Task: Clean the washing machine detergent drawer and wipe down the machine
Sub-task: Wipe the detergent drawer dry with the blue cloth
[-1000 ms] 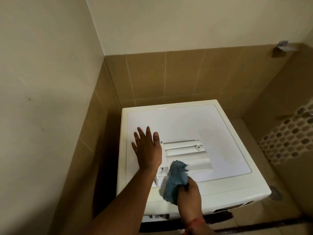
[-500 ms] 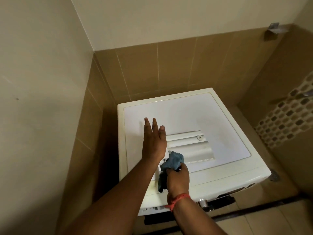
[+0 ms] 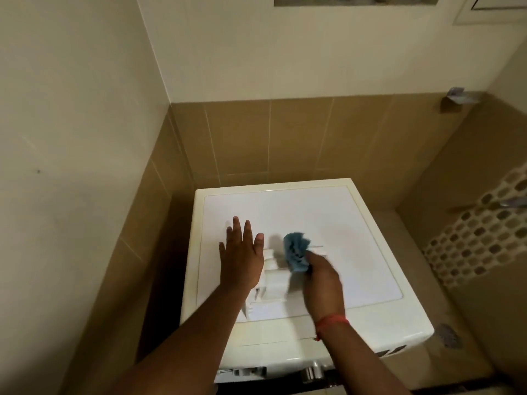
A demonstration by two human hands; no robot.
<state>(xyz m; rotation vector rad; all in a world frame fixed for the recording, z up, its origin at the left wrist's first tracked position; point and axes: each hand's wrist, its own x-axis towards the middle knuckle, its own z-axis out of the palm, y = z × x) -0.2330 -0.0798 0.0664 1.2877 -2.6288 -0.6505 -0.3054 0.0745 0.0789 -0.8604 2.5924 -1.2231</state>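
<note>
Head view, looking down at a white washing machine [image 3: 328, 223] tucked into a tiled corner. The detergent drawer [image 3: 271, 283] is out of its slot and lying on the machine's top panel, left of centre, long axis running roughly front to back; white on white and motion-blurred, so its compartments are hard to separate.

Left hand [image 3: 242, 255]: flat, fingers straight and slightly spread, palm down on the top panel, just beside the drawer's left edge and partly overlapping it. Holding nothing.

Right hand [image 3: 322, 277]: clenched around a blue cloth [image 3: 296, 252], which bunches up out of the fist above the far end of the drawer. Cloth is at or very close to the drawer; blur prevents confirming contact. Red thread bracelet [image 3: 332, 322] on that wrist.

Machine front edge at frame bottom: control panel strip [image 3: 242, 372] and a chrome knob [image 3: 315, 369] partly visible, mostly hidden behind the forearms.

Surroundings: brown wall tiles [image 3: 299, 138] behind the machine, cream painted wall above, mosaic tile band [image 3: 479, 232] on the right, floor drain [image 3: 447, 336] just right of the machine's front corner.
</note>
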